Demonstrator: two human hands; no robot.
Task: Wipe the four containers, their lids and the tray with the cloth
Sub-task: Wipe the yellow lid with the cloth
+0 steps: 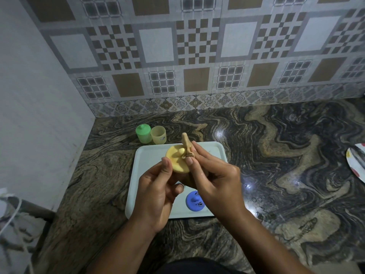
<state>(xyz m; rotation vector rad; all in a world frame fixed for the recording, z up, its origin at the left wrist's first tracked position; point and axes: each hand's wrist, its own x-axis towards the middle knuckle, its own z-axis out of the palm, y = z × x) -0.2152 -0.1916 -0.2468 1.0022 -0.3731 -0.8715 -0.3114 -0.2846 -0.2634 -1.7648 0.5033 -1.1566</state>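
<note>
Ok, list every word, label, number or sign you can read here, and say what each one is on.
No text here is readable.
Yellow container: a small pale sticker on its side, too blurred to read.
Blue lid: dark marks on top, too blurred to tell print from dirt.

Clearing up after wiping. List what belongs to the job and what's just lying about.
Job: round yellow plastic lid in left hand, tan scoop pinched by right hand, blue plastic lid, green lidded container, open yellow container, white rectangular tray.
Lying about: spotted plate, white cord.
</note>
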